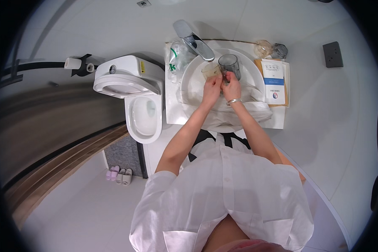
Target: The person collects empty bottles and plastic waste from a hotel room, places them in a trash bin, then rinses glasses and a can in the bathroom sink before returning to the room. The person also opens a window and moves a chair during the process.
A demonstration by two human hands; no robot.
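Over the white washbasin [189, 85], my left hand [211, 91] grips a pale amber glass cup [209, 70] just below the faucet spout. My right hand [232, 89], with a silver bracelet at the wrist, grips a grey-tinted glass cup [229, 61] by its near side. The two cups are close together, and my fingers nearly meet between them. The chrome faucet [195, 42] reaches over the basin from behind; whether water runs is hard to tell. A white cloth [255, 111] drapes across the basin's front rim and partly inside it.
On the counter's left lies a clear plastic bag [178, 61] with green print. At right are printed papers [273, 89] on a brown envelope, with an amber glass [263, 48] and a grey glass [280, 50] behind. A toilet [145, 116] stands left; slippers [124, 176] lie on the floor.
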